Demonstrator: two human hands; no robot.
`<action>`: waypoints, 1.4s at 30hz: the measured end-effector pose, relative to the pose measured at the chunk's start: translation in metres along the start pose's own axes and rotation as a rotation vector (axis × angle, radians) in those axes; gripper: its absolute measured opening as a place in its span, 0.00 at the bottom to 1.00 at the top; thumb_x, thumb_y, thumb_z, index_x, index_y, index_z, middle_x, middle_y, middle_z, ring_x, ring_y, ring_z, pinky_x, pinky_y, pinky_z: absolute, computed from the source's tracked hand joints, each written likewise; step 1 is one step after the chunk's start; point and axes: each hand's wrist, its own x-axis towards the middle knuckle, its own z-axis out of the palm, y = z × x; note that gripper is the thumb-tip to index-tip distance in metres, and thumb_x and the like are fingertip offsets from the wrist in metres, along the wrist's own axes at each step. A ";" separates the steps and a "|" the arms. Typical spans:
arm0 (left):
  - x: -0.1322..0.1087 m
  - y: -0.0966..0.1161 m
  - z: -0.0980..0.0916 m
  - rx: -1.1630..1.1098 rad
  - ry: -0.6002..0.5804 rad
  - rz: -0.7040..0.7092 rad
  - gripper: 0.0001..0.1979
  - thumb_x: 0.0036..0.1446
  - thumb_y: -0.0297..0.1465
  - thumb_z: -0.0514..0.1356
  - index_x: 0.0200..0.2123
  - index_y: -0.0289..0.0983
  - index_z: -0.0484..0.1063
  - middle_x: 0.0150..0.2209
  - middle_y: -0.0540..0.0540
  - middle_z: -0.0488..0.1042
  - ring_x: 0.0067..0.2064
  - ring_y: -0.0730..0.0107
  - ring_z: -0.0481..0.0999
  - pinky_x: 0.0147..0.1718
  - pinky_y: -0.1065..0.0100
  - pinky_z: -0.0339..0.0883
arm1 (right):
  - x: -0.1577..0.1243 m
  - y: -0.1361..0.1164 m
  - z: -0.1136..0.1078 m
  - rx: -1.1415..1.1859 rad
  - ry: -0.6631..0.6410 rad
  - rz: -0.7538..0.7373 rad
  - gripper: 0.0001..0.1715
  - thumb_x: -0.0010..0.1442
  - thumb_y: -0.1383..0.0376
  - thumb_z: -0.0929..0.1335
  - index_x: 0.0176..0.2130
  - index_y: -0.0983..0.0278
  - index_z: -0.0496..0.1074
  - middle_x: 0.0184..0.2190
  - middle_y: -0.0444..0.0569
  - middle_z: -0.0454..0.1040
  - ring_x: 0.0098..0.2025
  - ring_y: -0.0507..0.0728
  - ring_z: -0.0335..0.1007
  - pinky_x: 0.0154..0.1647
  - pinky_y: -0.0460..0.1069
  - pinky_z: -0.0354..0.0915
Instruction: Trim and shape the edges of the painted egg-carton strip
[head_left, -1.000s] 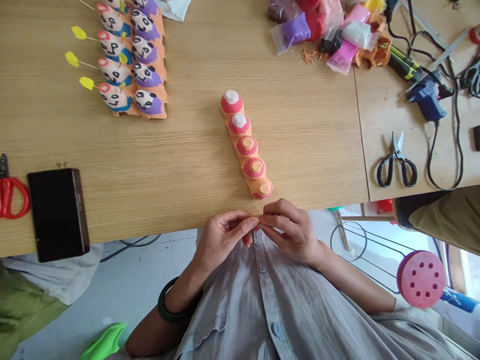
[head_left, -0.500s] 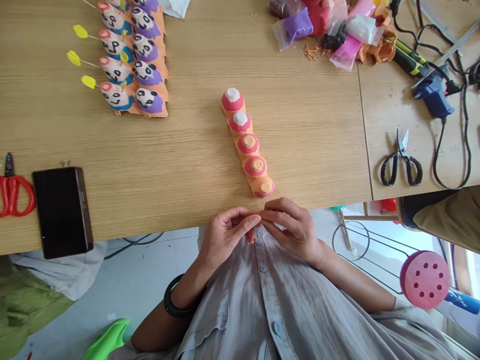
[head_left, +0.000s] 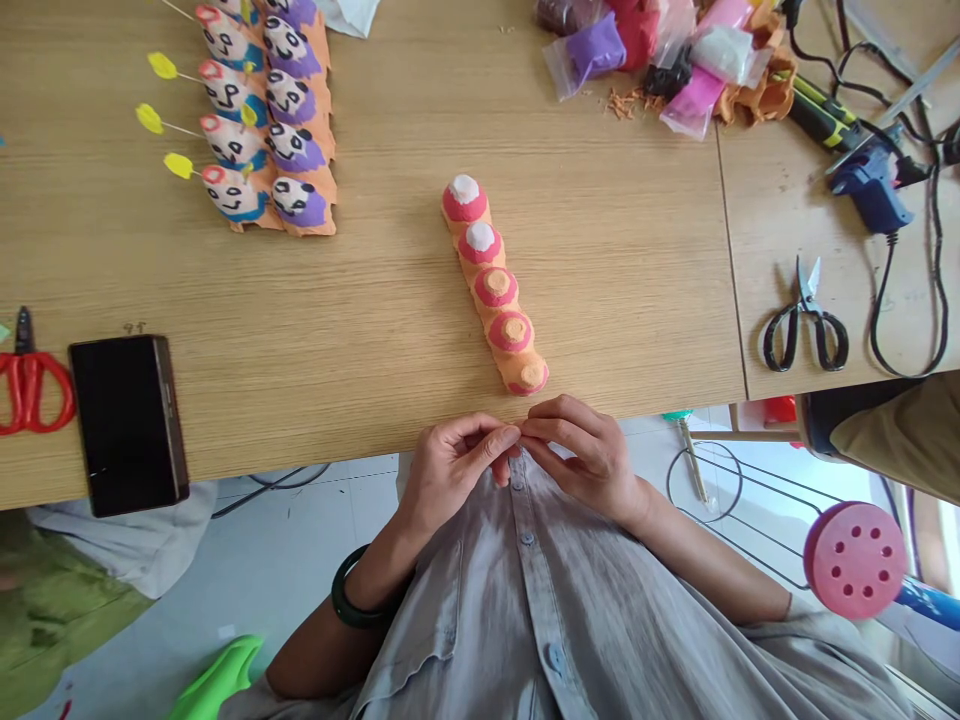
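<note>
My left hand (head_left: 459, 468) and my right hand (head_left: 576, 450) meet at the fingertips just off the table's front edge. Both are closed in a pinch; whatever lies between the fingers is hidden or too small to make out. Just beyond them on the table lies a strip of orange egg carton (head_left: 484, 262) with several bumps, each ringed in pink-red. White caps (head_left: 480, 237) cover the two far bumps, while the nearer ones show bare orange tops.
Painted egg-carton figures (head_left: 300, 145) stand at the back left. A phone (head_left: 127, 425) and red-handled cutters (head_left: 31, 385) lie at left. Bagged clay (head_left: 592, 50), a glue gun (head_left: 874, 190) and black scissors (head_left: 806, 320) lie to the right. Other people's clothing shows at both sides.
My fingertips stay pinched together with barely any movement. The carton strip has not moved; the view has shifted very slightly.
</note>
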 end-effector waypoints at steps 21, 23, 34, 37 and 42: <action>0.012 0.010 -0.010 -0.579 -0.011 -0.233 0.04 0.49 0.28 0.69 0.29 0.34 0.78 0.30 0.50 0.74 0.27 0.78 0.71 0.23 0.75 0.70 | 0.009 0.022 -0.007 0.436 0.313 0.692 0.11 0.65 0.55 0.76 0.38 0.60 0.81 0.46 0.51 0.79 0.52 0.57 0.76 0.53 0.52 0.77; 0.013 0.012 -0.011 -0.545 -0.008 -0.265 0.08 0.52 0.31 0.70 0.35 0.33 0.81 0.30 0.49 0.75 0.27 0.77 0.71 0.24 0.74 0.70 | 0.009 0.021 -0.005 0.480 0.292 0.704 0.12 0.65 0.54 0.76 0.40 0.60 0.81 0.49 0.52 0.78 0.56 0.58 0.76 0.57 0.54 0.77; 0.025 0.016 -0.004 -0.442 -0.004 -0.313 0.19 0.49 0.41 0.75 0.37 0.34 0.78 0.24 0.55 0.67 0.21 0.85 0.53 0.17 0.78 0.50 | 0.006 0.022 -0.003 0.598 0.276 0.725 0.13 0.69 0.54 0.72 0.43 0.61 0.78 0.51 0.52 0.78 0.53 0.58 0.79 0.55 0.55 0.82; 0.026 0.016 0.000 -0.389 0.074 -0.238 0.20 0.48 0.43 0.76 0.30 0.34 0.76 0.23 0.57 0.59 0.22 0.85 0.50 0.18 0.78 0.45 | 0.006 0.019 -0.004 0.616 0.249 0.732 0.13 0.69 0.54 0.72 0.43 0.61 0.78 0.49 0.52 0.79 0.48 0.57 0.81 0.51 0.54 0.82; 0.023 0.011 0.004 -0.339 0.123 -0.063 0.17 0.54 0.43 0.73 0.31 0.36 0.76 0.26 0.53 0.67 0.27 0.78 0.61 0.26 0.73 0.59 | 0.008 0.015 -0.005 0.726 0.232 0.755 0.14 0.67 0.53 0.74 0.43 0.61 0.79 0.45 0.50 0.79 0.42 0.56 0.82 0.49 0.56 0.83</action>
